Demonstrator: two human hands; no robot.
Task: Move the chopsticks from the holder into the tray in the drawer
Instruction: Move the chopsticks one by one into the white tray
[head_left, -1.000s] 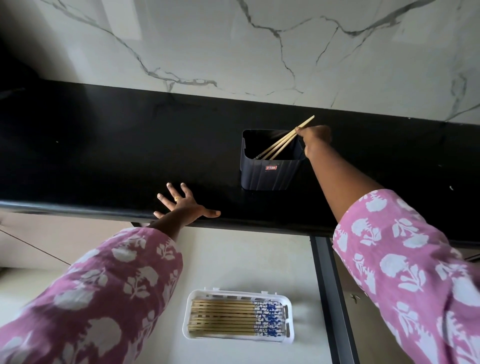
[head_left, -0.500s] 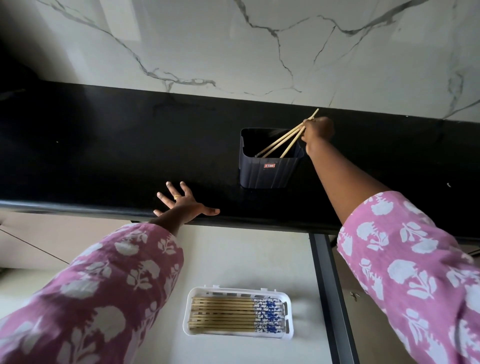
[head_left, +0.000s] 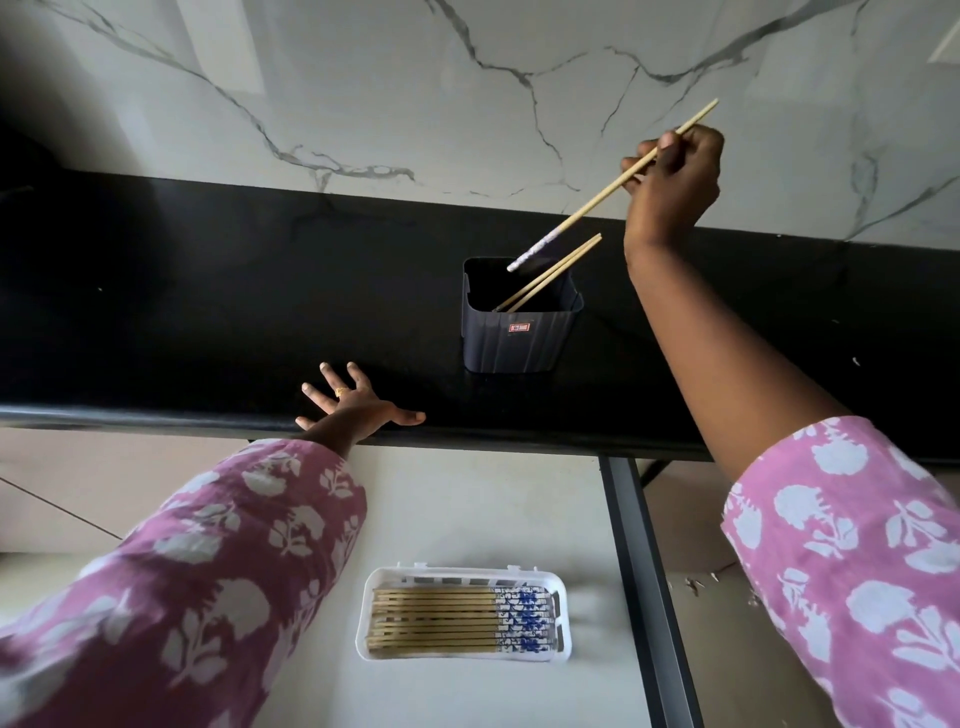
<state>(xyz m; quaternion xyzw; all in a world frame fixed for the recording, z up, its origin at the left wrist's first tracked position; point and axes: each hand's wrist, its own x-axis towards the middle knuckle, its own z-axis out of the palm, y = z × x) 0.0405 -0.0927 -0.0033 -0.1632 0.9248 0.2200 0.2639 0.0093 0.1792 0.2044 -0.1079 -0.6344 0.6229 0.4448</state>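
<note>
A dark square holder (head_left: 519, 338) stands on the black countertop (head_left: 208, 312). Two wooden chopsticks (head_left: 550, 273) lean inside it, tips toward the right. My right hand (head_left: 675, 171) is raised above and right of the holder, shut on one chopstick (head_left: 597, 197) whose patterned end hangs just over the holder's opening. My left hand (head_left: 353, 405) lies flat with fingers spread on the counter's front edge, holding nothing. Below, a white tray (head_left: 563, 613) in the open drawer holds several chopsticks (head_left: 441, 621) laid side by side, blue patterned ends to the right.
A white marble wall (head_left: 467, 78) rises behind the counter. The drawer's pale floor (head_left: 467, 509) surrounds the tray, and its dark right side rail (head_left: 644, 597) runs down beside it. Beige floor tiles (head_left: 52, 493) show at the left.
My right hand has risen up and to the right, drawing one chopstick almost out of the holder. Two chopsticks stay in the holder. My left hand has not moved.
</note>
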